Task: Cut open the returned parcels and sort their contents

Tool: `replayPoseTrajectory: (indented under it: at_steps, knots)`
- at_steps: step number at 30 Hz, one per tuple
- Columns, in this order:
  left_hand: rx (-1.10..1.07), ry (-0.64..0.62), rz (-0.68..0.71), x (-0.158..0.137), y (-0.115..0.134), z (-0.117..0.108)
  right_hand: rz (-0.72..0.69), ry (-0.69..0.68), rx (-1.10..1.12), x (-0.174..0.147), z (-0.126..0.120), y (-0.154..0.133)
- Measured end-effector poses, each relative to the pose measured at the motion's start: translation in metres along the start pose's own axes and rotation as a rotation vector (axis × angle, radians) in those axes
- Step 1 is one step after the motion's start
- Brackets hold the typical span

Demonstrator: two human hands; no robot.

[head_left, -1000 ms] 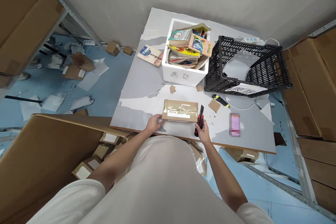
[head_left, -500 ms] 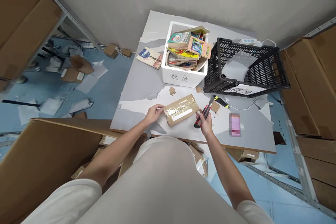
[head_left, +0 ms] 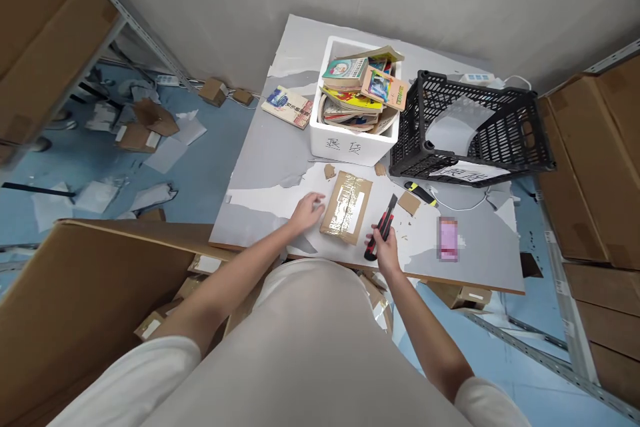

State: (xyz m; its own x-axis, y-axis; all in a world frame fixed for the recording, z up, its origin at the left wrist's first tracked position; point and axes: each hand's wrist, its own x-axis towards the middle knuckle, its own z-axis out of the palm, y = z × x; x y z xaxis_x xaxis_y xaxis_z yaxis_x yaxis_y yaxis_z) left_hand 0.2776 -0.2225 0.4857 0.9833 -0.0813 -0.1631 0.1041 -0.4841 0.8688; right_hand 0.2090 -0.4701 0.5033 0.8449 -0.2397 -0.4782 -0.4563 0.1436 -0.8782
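A brown parcel wrapped in shiny clear tape, with a white label, lies on the table in front of me. Just left of it is my left hand, fingers apart and nothing in them. My right hand grips a red and black box cutter, its blade out and pointing away from me, to the right of the parcel. Beyond the right hand, a yellow and black box cutter rests on the table beside a small square of cardboard.
Behind the parcel stands a white foam box full of books, with one book to its left. A black plastic crate holds paper at the right. A pink blurred item lies near the front edge. A large open carton is at my left.
The parcel has turned from lying crosswise to lying lengthwise. My left hand has come off its end and moved right; the right hand with the box cutter has shifted slightly nearer to me.
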Motion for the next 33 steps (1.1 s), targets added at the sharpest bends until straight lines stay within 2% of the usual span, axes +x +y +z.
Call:
replayPoseTrajectory:
  at_steps: [2, 4, 6, 7, 9, 12, 15, 17, 19, 21, 23, 25, 27, 30, 33]
  knots:
    - [0.107, -0.038, 0.121, 0.043, 0.014, -0.001, 0.158, -0.004, 0.084, -0.025, 0.002, 0.012]
    - [0.194, -0.137, 0.192, 0.081, 0.026, 0.001, 0.271, -0.044, 0.177, -0.043, 0.008, 0.023]
    - [0.238, -0.245, 0.182, 0.104, 0.033, 0.003, 0.288, -0.074, 0.237, -0.049, 0.014, 0.029]
    - [0.25, -0.257, 0.161, 0.108, 0.034, 0.003, 0.264, -0.063, 0.245, -0.047, 0.016, 0.029]
    - [0.28, -0.181, 0.093, 0.102, 0.032, -0.002, 0.172, 0.002, 0.231, -0.035, 0.016, 0.025]
    - [0.381, 0.019, -0.098, 0.064, 0.023, -0.016, 0.008, 0.071, 0.208, 0.0, 0.011, 0.008]
    - [0.437, 0.045, -0.344, 0.013, 0.014, -0.025, -0.06, -0.038, 0.163, 0.038, 0.008, -0.011]
    - [0.425, 0.073, -0.408, -0.011, 0.012, -0.024, -0.064, -0.118, 0.091, 0.055, 0.005, -0.022]
    - [0.423, 0.152, -0.298, -0.022, 0.013, -0.02, -0.068, -0.147, -0.046, 0.06, -0.004, -0.03]
    - [0.444, 0.15, -0.051, -0.018, 0.017, -0.017, -0.078, -0.158, -0.247, 0.053, -0.018, -0.034]
    - [0.489, -0.001, 0.191, -0.007, 0.021, -0.015, -0.075, -0.19, -0.404, 0.037, -0.035, -0.035]
    - [0.549, -0.17, 0.32, 0.004, 0.022, -0.013, -0.041, -0.244, -0.445, 0.019, -0.048, -0.034]
    - [0.61, -0.235, 0.34, 0.012, 0.022, -0.011, 0.022, -0.296, -0.414, 0.005, -0.053, -0.031]
    - [0.665, -0.227, 0.323, 0.014, 0.019, -0.008, 0.091, -0.329, -0.352, -0.006, -0.051, -0.028]
    - [0.707, -0.222, 0.327, 0.013, 0.018, -0.007, 0.097, -0.334, -0.312, -0.008, -0.048, -0.026]
